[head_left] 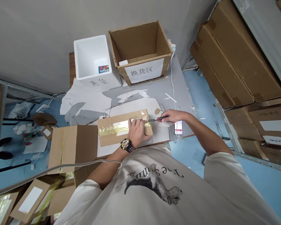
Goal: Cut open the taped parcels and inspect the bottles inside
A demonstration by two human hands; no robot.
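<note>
Bright, even indoor light, with glare in the middle

A white glare is thrown back by the tape (121, 126) on the parcel (103, 140); only faint shadows are cast on the tabletop (175, 84), and the shelf rail (255, 159) is bent by wide-angle distortion near the frame's edge.

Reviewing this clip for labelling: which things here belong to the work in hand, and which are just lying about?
In use: left hand on the taped cardboard parcel; right hand holding the utility knife.
Lying about: white foam box; labelled cardboard box; stacked cartons.
</note>
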